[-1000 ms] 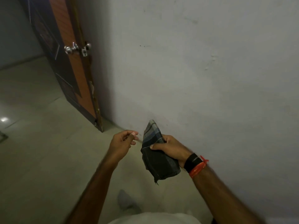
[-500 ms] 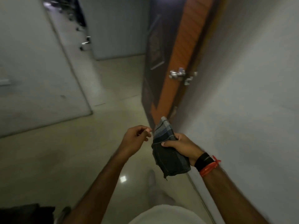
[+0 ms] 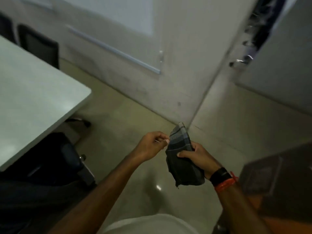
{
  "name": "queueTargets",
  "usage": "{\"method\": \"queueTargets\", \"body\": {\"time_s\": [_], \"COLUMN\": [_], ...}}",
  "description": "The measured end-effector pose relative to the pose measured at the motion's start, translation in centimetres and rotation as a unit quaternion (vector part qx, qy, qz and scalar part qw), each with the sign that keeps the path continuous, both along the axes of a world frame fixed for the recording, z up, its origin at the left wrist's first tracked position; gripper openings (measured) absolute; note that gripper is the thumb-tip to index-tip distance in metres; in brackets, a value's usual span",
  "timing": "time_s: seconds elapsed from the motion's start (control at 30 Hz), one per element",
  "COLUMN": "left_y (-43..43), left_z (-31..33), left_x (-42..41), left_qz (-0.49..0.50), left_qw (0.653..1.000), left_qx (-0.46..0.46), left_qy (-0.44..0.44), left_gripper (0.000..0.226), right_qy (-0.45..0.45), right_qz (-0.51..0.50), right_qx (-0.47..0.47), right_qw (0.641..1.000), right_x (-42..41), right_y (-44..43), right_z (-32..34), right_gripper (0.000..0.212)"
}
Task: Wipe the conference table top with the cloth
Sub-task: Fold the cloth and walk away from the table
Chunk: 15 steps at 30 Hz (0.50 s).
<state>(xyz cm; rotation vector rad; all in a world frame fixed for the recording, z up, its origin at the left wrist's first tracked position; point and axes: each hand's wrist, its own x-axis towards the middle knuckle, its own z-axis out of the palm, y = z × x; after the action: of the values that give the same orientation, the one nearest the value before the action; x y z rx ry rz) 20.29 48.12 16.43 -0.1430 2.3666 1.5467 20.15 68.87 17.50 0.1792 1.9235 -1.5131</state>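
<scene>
A folded dark plaid cloth [image 3: 182,159] is gripped in my right hand [image 3: 198,157] in front of my body, above the floor. My left hand [image 3: 151,146] is just left of the cloth, fingers curled, its fingertips at the cloth's upper left edge; whether it pinches the fabric is unclear. The pale conference table top [image 3: 32,92] fills the left side, its rounded corner about a forearm's length left of my hands.
A black office chair [image 3: 55,159] stands tucked at the table's near corner, another dark chair [image 3: 39,45] at the far side. A whiteboard [image 3: 118,19] hangs on the wall ahead. An orange-and-dark door [image 3: 278,183] is at the right. Shiny floor lies between.
The view has swung left from the door and wall, bringing the table and chairs into sight. My left hand has come closer to the cloth's edge; my right hand keeps holding it.
</scene>
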Motion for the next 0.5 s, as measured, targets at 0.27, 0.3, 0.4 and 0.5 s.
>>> {"method": "queueTargets", "body": {"time_s": [0.27,0.3,0.4,0.5], "left_y": [-12.7,-14.5,-19.7,-25.1], "left_z": [-1.3,-1.2,-0.5,-0.2], "left_x": [-12.9,-14.4,-18.3,-20.6], "left_qz": [0.179,0.201,0.237,0.253], "left_qw": [0.982,0.978,0.969,0.966], "left_qx": [0.045,0.049,0.065,0.057], "left_qy": [0.031,0.032,0.033,0.016], "left_gripper": [0.016,0.022,0.046,0.059], "right_qy": [0.021,0.021,0.035,0.038], "right_qz": [0.157,0.175,0.267,0.373], "right_qx": [0.041,0.048,0.062,0.066], "right_qw": [0.986,0.983,0.961,0.925], "right_x": [-18.2,-20.0,-25.0,-29.7], "right_y": [-14.2,-16.0,-21.4,-27.0], "right_z": [0.8,1.1,1.9,2.8], "right_gripper": [0.036,0.037,0.041,0.042]}}
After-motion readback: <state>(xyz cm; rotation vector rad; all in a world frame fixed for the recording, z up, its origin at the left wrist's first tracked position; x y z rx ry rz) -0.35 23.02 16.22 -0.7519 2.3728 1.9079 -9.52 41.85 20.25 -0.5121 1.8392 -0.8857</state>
